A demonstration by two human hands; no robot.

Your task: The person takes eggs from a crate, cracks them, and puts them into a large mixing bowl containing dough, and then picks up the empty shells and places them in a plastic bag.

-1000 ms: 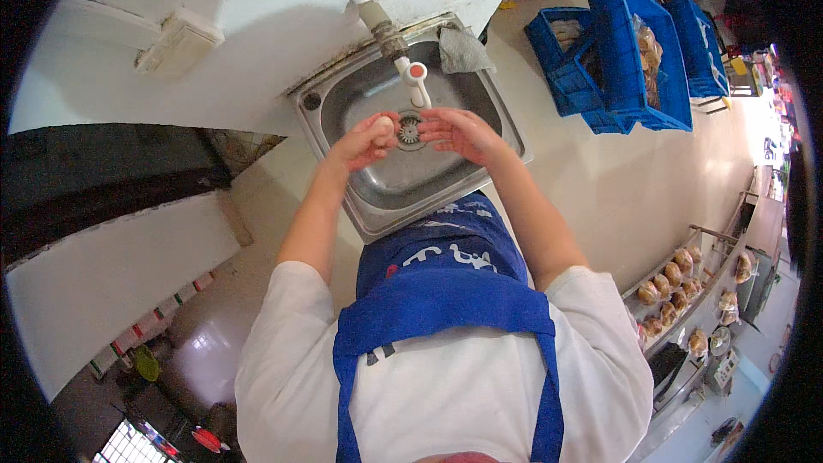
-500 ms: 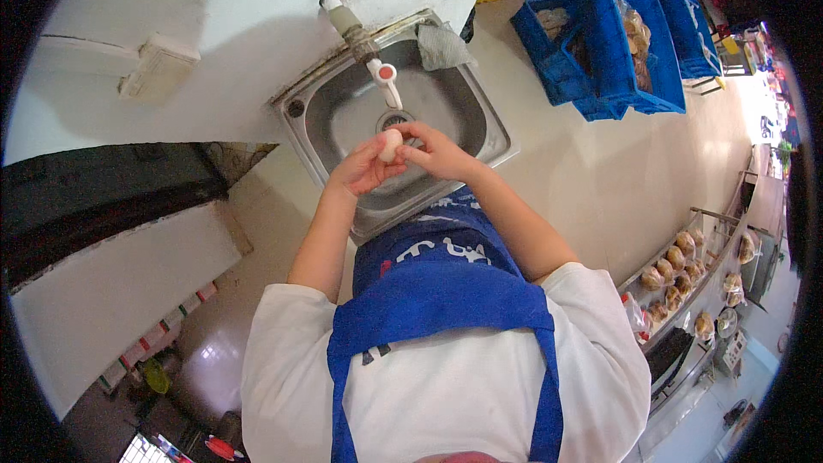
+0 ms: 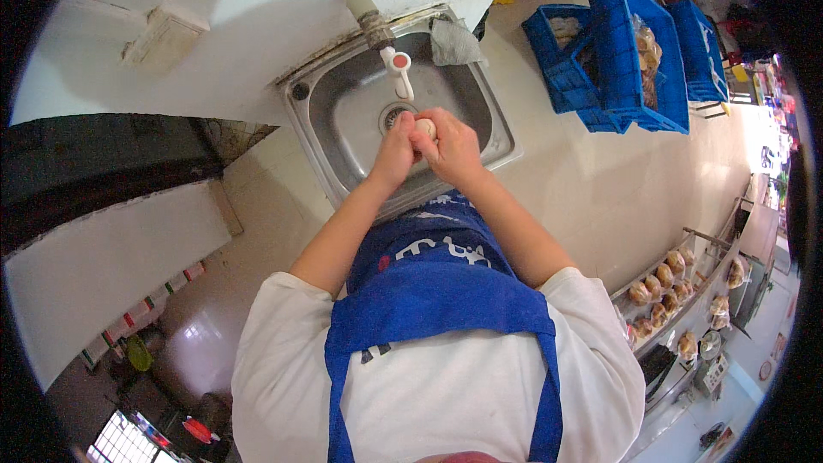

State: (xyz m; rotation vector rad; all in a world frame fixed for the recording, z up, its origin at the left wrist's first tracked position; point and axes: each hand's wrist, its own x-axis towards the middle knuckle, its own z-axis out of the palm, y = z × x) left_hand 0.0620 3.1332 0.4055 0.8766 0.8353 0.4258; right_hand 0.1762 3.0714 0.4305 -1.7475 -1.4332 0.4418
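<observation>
Over the near part of a steel sink (image 3: 350, 144), both my hands are closed together. Between them shows a small white oval thing (image 3: 426, 129), smooth like a bar of soap; its exact kind I cannot tell. My left hand (image 3: 396, 154) presses against it from the left, its fingers mostly hidden. Curled around its right side is my right hand (image 3: 456, 148). Just beyond the hands hangs a tap (image 3: 399, 70) with a white lever and a red dot; no running water can be made out. The drain (image 3: 393, 115) lies partly behind my fingers.
A grey cloth (image 3: 454, 41) drapes over the sink's far right corner. Blue crates (image 3: 604, 60) with bagged goods stand on the floor at the far right. Bagged bread (image 3: 664, 276) sits on a rack to the right. A white wall (image 3: 283, 26) rises behind the sink.
My hands have come together around the white oval thing and moved slightly right. Earlier, my left hand was more open with its palm showing. The view has shifted a little.
</observation>
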